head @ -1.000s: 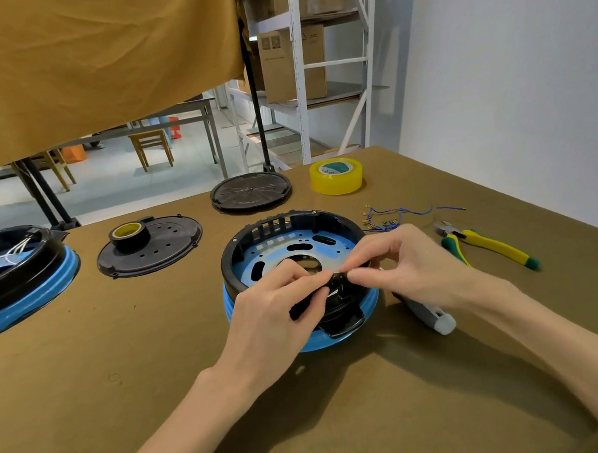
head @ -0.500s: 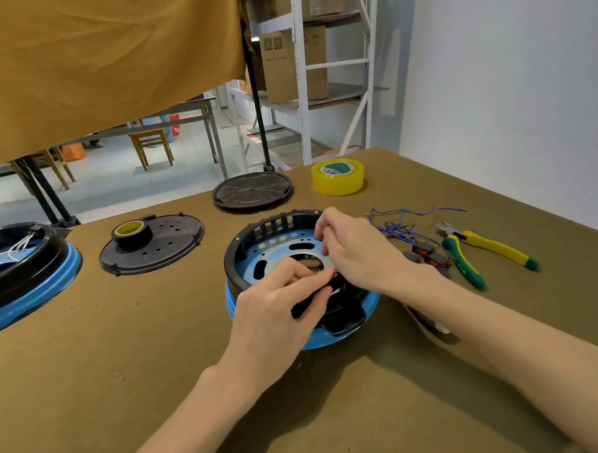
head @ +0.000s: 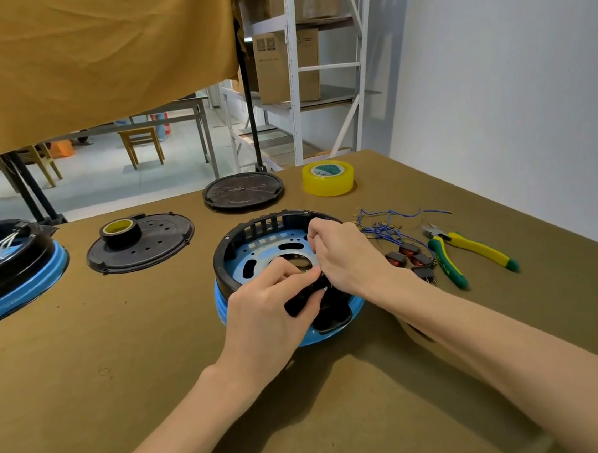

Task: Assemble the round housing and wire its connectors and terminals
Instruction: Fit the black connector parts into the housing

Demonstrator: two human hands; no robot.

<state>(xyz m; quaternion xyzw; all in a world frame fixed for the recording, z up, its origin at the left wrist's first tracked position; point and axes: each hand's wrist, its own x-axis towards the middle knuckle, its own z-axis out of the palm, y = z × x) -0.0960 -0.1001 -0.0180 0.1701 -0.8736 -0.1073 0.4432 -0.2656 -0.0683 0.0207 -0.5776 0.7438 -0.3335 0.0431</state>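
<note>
The round housing [head: 250, 239], a black slotted ring on a blue base, stands mid-table. My left hand [head: 264, 323] pinches a small black part [head: 300, 302] at the housing's near rim. My right hand [head: 353, 261] lies across the right side of the ring, its fingertips curled and pinching at the far right rim; what is between them is hidden. Loose blue wires with brass terminals [head: 388, 225] and several small red-and-black connectors [head: 411, 256] lie just right of the housing.
Green-yellow pliers [head: 474, 253] lie beyond the connectors. At the back are a yellow tape roll [head: 328, 178], a black disc [head: 243, 191] and a black cover [head: 150, 247] carrying a tape roll [head: 120, 230]. A second housing [head: 8, 274] sits far left.
My right hand left the black part and moved forward over the ring to its far right rim, uncovering the connectors. My left hand kept its hold.
</note>
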